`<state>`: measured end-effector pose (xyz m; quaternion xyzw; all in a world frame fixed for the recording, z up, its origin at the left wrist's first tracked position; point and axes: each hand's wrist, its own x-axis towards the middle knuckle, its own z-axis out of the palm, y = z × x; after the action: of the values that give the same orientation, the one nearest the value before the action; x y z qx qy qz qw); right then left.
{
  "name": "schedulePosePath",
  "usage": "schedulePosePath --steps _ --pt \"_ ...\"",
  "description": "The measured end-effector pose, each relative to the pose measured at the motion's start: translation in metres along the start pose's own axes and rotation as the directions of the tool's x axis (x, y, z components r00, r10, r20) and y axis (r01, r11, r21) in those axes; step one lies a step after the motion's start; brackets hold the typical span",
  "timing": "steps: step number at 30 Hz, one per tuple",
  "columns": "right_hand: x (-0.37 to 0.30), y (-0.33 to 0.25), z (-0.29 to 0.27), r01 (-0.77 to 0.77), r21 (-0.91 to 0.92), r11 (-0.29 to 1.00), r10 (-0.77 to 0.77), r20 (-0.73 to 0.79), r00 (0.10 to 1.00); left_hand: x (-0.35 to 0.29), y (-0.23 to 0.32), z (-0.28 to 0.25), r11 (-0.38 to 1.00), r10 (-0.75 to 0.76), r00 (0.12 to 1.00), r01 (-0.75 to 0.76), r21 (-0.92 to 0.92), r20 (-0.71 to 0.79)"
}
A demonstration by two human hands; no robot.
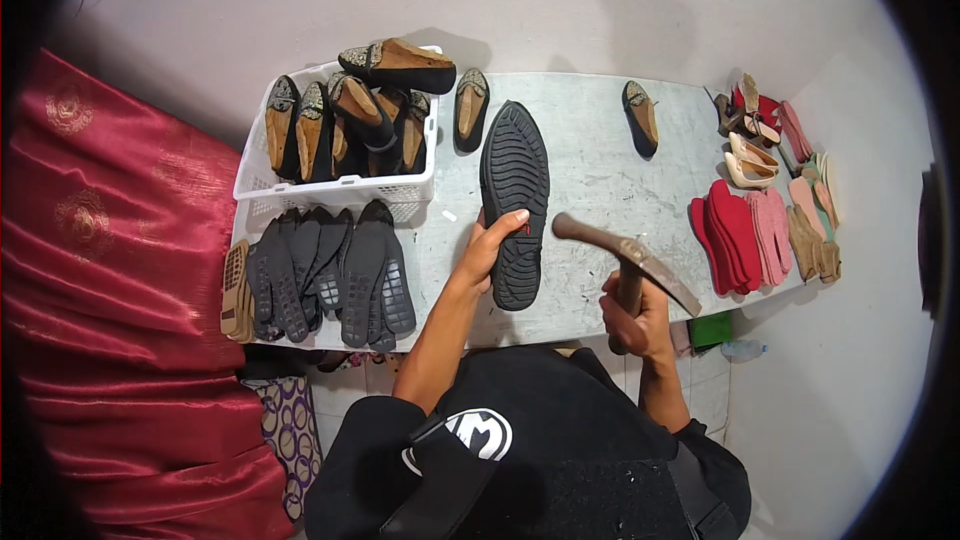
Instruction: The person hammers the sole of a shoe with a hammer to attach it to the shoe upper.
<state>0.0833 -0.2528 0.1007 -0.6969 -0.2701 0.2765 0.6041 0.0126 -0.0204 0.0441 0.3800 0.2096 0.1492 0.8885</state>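
In my left hand (pixel 487 248) I hold a black shoe (pixel 515 180) with its ribbed sole turned up and its pointed toe away from me. My thumb lies across the sole near the heel, and the other fingers are hidden beneath. My right hand (pixel 640 315) is wrapped around the handle of a hammer (pixel 625 248). The hammer's metal head is just right of the shoe's heel, apart from it, with its rounded face toward the sole.
A white plastic basket (pixel 340 186) of black-and-tan shoes stands at the back left of the table (pixel 590 105). Black soles (pixel 375 275) lie before it. Single shoes (pixel 470 110) (pixel 640 120) sit at the back. Red insoles (pixel 735 235), pink insoles (pixel 768 230) and cream shoes (pixel 750 160) lie right.
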Motion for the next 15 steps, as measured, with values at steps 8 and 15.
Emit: schedulePosePath --steps 8,15 --pt "0.01 -0.004 -0.009 0.35 -0.313 0.883 -0.341 0.086 0.936 0.002 -0.014 0.002 0.994 -0.012 0.995 0.001 0.106 0.098" --pt "0.005 -0.001 -0.011 0.158 -0.268 0.95 -0.18 -0.058 0.982 0.0 -0.027 0.012 0.994 -0.026 0.995 0.015 0.111 0.097"
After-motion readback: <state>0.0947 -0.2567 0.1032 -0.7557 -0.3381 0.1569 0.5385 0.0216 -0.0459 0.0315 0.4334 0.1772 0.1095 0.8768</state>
